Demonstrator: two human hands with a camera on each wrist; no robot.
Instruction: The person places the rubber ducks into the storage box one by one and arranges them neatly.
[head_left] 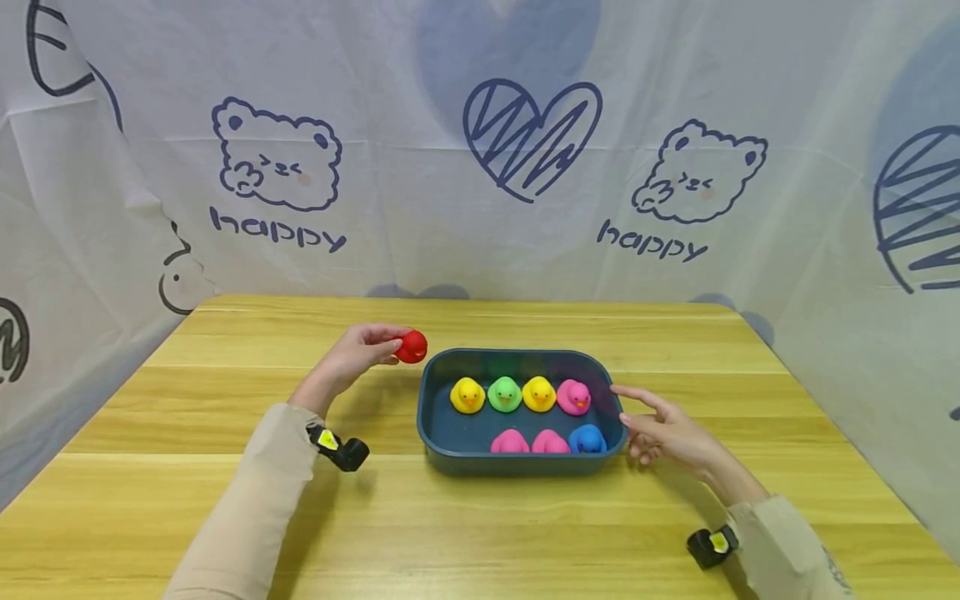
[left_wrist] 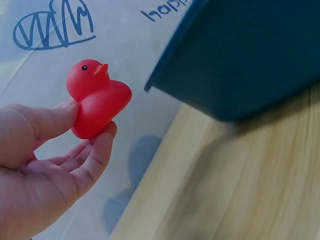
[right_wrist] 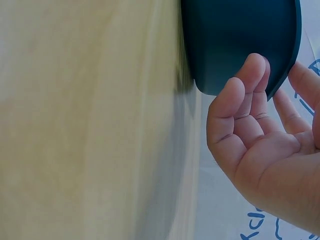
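My left hand (head_left: 362, 350) pinches a red rubber duck (head_left: 412, 347) between thumb and fingers, just off the left end of a dark blue-green bin (head_left: 517, 464). In the left wrist view the duck (left_wrist: 97, 100) is upright, its orange beak pointing toward the bin (left_wrist: 235, 60). At the bin's right end is my right hand (head_left: 675, 437), thumb and a finger spread at the rim. The right wrist view has its loosely bent fingers (right_wrist: 250, 95) against the end wall. Inside the bin, a back row holds a yellow duck (head_left: 467, 396), a green duck (head_left: 505, 395), another yellow duck (head_left: 538, 395) and a pink duck (head_left: 573, 397).
Along the bin's front wall sit two more pink ducks (head_left: 510, 442) and a blue duck (head_left: 587, 439), partly hidden by the rim. The bin stands on a wooden table (head_left: 480, 533). Behind the table hangs a pale printed cloth (head_left: 420, 192). Each wrist wears a small black camera (head_left: 348, 454).
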